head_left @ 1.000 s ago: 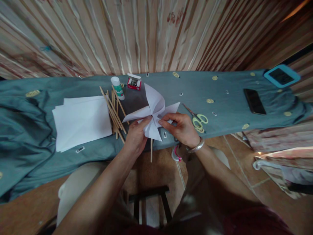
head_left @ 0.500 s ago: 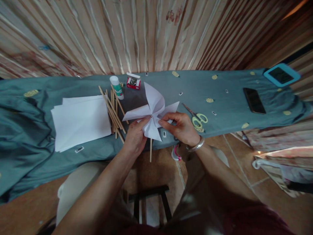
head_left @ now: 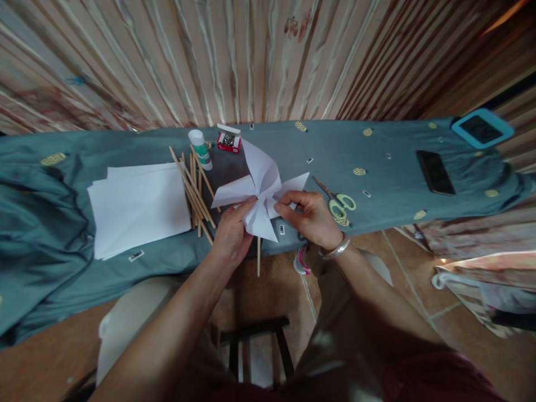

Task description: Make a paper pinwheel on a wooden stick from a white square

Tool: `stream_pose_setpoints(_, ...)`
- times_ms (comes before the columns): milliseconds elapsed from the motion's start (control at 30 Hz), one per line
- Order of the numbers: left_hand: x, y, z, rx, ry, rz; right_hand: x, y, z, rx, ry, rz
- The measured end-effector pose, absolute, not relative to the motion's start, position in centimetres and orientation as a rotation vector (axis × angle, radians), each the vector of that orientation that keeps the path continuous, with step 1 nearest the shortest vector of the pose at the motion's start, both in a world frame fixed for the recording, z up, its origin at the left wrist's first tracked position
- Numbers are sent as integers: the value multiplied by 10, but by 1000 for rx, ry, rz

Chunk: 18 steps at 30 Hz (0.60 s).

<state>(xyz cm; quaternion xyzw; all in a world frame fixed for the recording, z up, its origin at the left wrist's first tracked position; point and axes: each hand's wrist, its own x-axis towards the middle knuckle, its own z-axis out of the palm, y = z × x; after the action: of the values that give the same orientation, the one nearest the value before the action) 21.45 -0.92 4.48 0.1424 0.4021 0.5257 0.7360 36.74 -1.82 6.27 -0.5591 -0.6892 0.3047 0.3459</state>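
Note:
A white paper pinwheel [head_left: 265, 174] is held over the near edge of the cloth-covered table, with a small metal pin at its centre. Its wooden stick [head_left: 258, 258] points down toward me below the blades. My left hand [head_left: 233, 233] is closed on the pinwheel, thumb lying at the centre by the pin; its other fingers are hidden beneath. Thumb and forefinger of my right hand [head_left: 310, 218] pinch the right-side blade of the pinwheel. To the right of that hand lie scissors [head_left: 338, 202] with pale green handles.
Left of the pinwheel are several wooden sticks [head_left: 194, 190] and a stack of white paper [head_left: 140, 209]. Behind them stand a glue stick [head_left: 200, 149] and an open red box of pins [head_left: 229, 139]. A phone [head_left: 435, 172] and a blue-framed tablet [head_left: 483, 129] lie far right.
The pinwheel's blades have turned slightly, the top one tipping a little to the left. Both hands stay nearly in place, still gripping it.

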Motion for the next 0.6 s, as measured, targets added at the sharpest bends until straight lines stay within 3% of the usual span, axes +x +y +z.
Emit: stream_pose_setpoints(600, 217, -12, 43, 403, 856, 1145, 366, -16, 57, -1379, -1685, 742)
